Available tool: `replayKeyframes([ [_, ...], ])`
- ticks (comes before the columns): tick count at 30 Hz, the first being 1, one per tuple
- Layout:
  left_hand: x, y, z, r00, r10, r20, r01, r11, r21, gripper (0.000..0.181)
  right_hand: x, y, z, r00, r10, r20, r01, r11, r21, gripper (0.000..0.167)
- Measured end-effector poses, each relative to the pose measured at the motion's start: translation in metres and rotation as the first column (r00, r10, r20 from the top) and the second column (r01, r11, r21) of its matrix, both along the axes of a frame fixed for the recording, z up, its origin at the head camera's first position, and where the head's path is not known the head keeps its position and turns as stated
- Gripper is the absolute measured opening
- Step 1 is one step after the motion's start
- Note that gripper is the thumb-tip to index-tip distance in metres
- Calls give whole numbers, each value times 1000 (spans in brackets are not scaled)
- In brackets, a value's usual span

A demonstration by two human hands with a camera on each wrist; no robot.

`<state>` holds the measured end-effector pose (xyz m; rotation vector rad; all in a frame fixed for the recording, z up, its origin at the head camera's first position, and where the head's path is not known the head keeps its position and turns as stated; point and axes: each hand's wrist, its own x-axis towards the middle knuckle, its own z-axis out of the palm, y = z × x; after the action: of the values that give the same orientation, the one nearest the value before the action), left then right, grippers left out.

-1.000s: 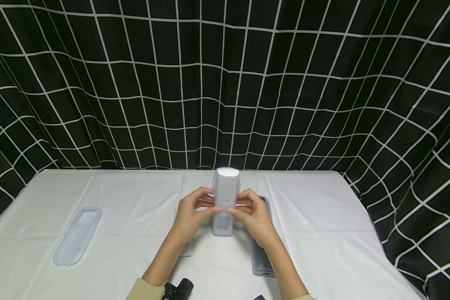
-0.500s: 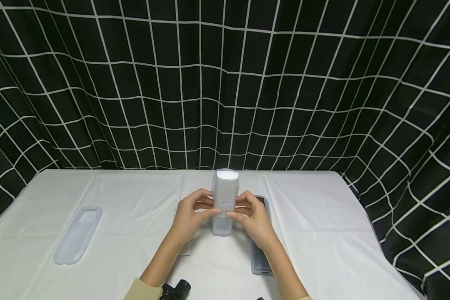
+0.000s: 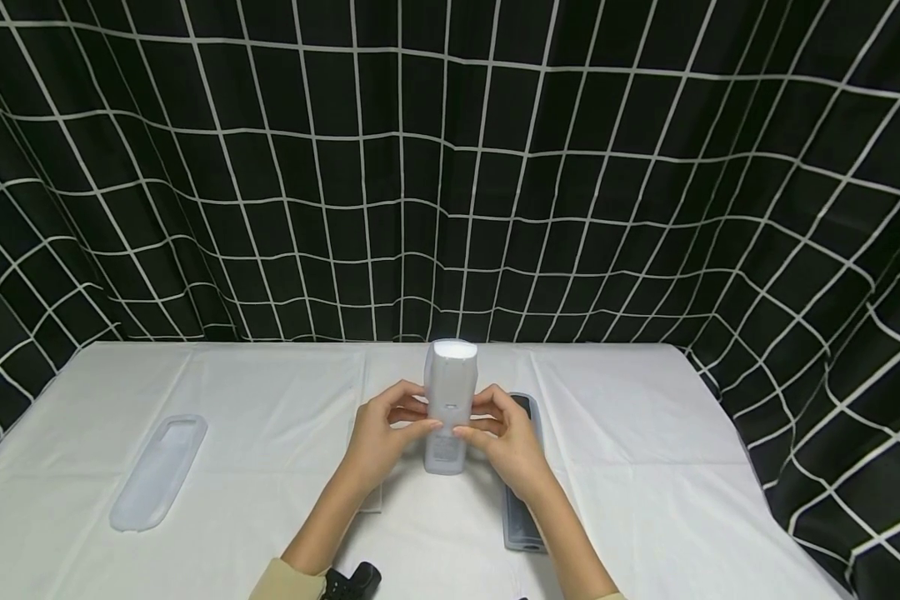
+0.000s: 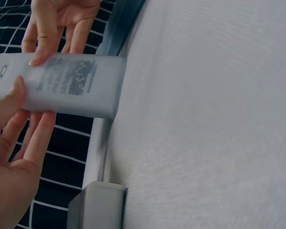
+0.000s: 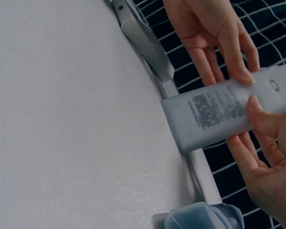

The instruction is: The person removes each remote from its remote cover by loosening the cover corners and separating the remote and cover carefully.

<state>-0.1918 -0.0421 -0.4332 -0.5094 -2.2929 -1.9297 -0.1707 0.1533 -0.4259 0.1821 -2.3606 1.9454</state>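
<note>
Movement since a second ago: barely any; both hands and the held device keep almost the same place at lower centre.
White device: near upright at lower centre of the frame, in a translucent sleeve, printed back toward the wearer.
Left hand: pinches the device's left edge, thumb on the printed back, fingers behind.
Right hand: pinches the right edge the same way, thumb tips near each other.
Dark device: lies lower right of centre, partly behind the right forearm.
Translucent case: lies flat at lower left.
White cloth: spread across the lower frame.
Grid curtain: black, white-lined, fills the upper frame.
</note>
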Motion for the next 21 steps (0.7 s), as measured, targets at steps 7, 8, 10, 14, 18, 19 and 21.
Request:
replayKeyframes([
  [7,0,0,-1,1000,9,-2,-9,1000,-8,27,-1,0,-1,1000,4,7,-4,1000,18,28],
  [8,0,0,-1,1000,9,-3,-9,1000,-8,27,-1,0,-1,1000,7,5,-7,1000,19,28],
  [10,0,0,-1,1000,8,-2,-8,1000,-8,28,-1,0,-1,1000,13,4,-13,1000,22,28],
  [14,1,0,-1,1000,5,-4,-5,1000,-10,29,0,0,-2,1000,18,-1,-18,1000,21,27],
  [18,2,0,-1,1000,6,-7,-6,1000,-15,29,1,0,-2,1000,22,0,-22,1000,23,27],
  [19,2,0,-2,1000,5,-6,-6,1000,-15,29,1,0,-2,1000,22,2,-22,999,23,27],
  [21,2,-1,-2,1000,5,-2,-5,1000,-15,29,1,0,-2,1000,23,4,-23,999,26,26],
])
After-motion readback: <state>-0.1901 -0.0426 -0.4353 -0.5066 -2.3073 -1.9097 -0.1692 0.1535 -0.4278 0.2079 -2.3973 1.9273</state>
